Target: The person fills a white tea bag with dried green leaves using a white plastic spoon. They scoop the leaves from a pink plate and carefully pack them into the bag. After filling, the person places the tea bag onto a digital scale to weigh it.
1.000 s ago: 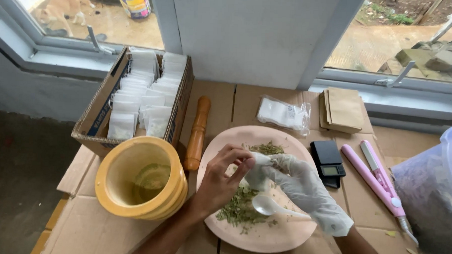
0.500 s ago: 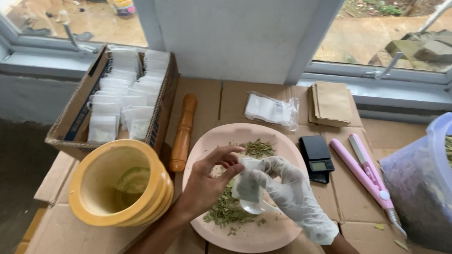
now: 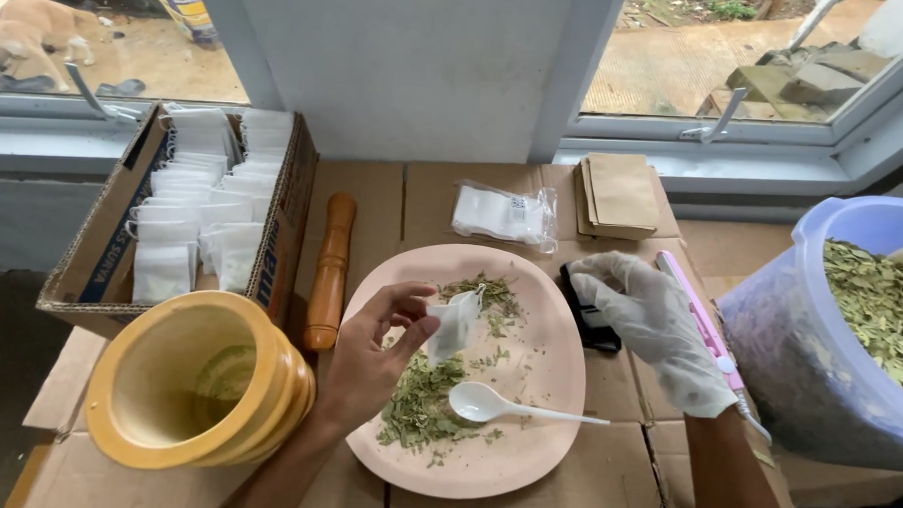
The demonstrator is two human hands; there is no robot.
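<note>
While my bare left hand (image 3: 373, 356) pinches the small white filter pouch (image 3: 455, 322) above the round pink plate (image 3: 544, 458) of crushed green leaves (image 3: 421, 401), my gloved right hand (image 3: 649, 321), empty and loosely curled, rests on the black pocket scale (image 3: 587, 319); I should keep the pouch mouth upright.

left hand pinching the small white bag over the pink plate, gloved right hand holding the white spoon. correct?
Not quite. In the head view the white spoon lies on the pink plate, unheld; the gloved right hand is by the black scale. The left hand does pinch the small white bag.
</note>
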